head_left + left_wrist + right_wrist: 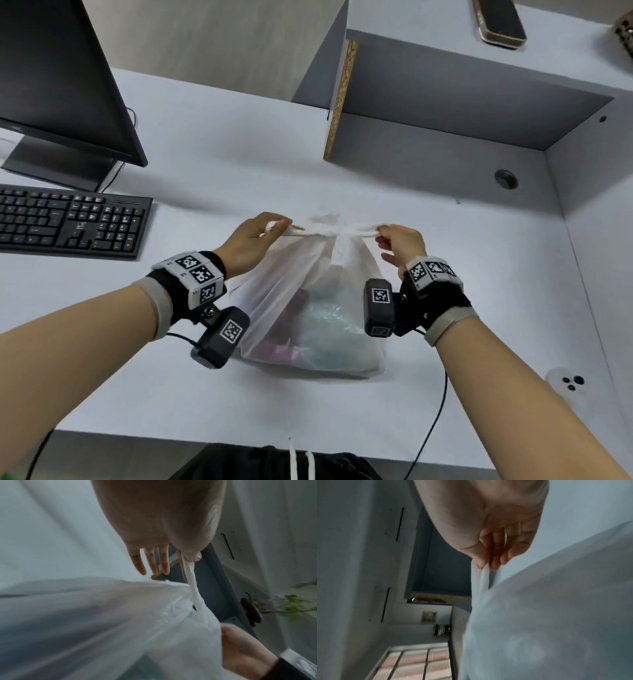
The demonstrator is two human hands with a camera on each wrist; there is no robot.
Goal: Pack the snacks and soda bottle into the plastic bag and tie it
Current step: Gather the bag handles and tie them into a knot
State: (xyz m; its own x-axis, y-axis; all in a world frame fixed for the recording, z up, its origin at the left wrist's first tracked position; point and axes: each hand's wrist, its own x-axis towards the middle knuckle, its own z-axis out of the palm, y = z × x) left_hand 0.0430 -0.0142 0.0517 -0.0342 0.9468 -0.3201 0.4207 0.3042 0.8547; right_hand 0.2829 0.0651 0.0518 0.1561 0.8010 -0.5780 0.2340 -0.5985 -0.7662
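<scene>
Translucent white film, thin and creased, makes up the one plastic bag (274,308) standing on the pale grey desk (205,154) between the person's forearms, and its two handle strips are twisted into tight cords that cross at a small crumpled knot (334,231) at the top. Through the cloudy wall show soft blurs of teal and pink-purple packaging low down and a darker shape higher up; which is the soda bottle cannot be told. One hand takes each cord: the left hand (250,240) pinches its cord's end between thumb and forefinger, with the other three fingers (150,561) straight and spread, and the right hand (400,245) pinches the opposite end between thumb and curled fingertips (494,561), so the two cords run level and taut away from the knot. To the left lie one black keyboard (68,222) with matte keys and one dark flat monitor (58,78) on a slab base. Two phones lie about, one dark-backed phone (500,24) on the shelf and one white phone (565,382) at the desk's right edge.
</scene>
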